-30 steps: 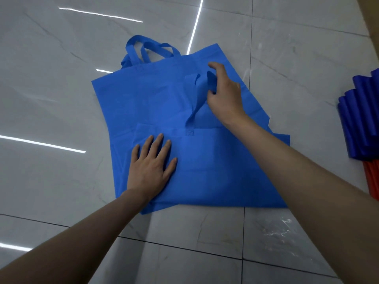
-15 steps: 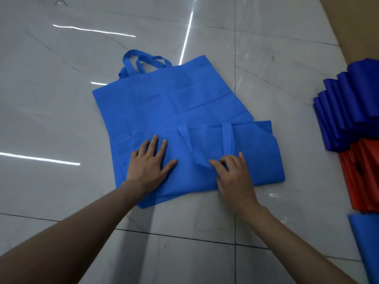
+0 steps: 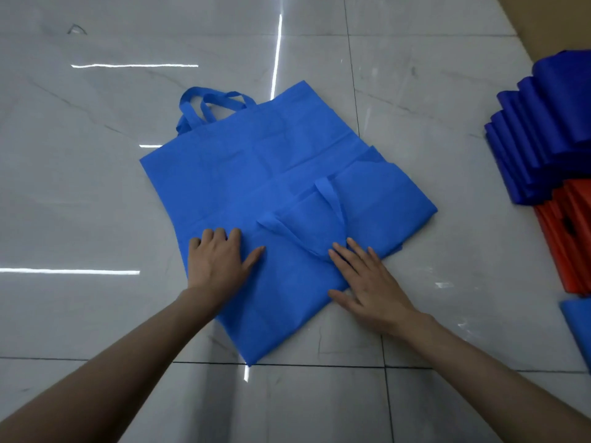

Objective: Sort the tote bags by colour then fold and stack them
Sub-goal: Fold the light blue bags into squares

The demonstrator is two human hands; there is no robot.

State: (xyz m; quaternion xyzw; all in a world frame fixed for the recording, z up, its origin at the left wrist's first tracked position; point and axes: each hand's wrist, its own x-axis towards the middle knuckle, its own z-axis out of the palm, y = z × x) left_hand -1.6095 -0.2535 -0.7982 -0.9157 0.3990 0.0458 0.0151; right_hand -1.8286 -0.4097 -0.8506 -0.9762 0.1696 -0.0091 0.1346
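We've got bright blue tote bags [image 3: 243, 174] on pale grey floor tiles [image 3: 96, 203] with faint marble veins and thin dark grout lines. Off to the side there's a darker blue stack [image 3: 543, 139], an orange-red stack [image 3: 572, 251] and a tan strip [image 3: 550, 20].

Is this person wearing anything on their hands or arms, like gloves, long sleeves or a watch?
Nothing worn shows. The left hand and the right hand are bare, with no gloves and no rings to be seen. The left forearm and the right forearm are bare as well: no sleeve, watch or bracelet appears anywhere up to the picture's edge.
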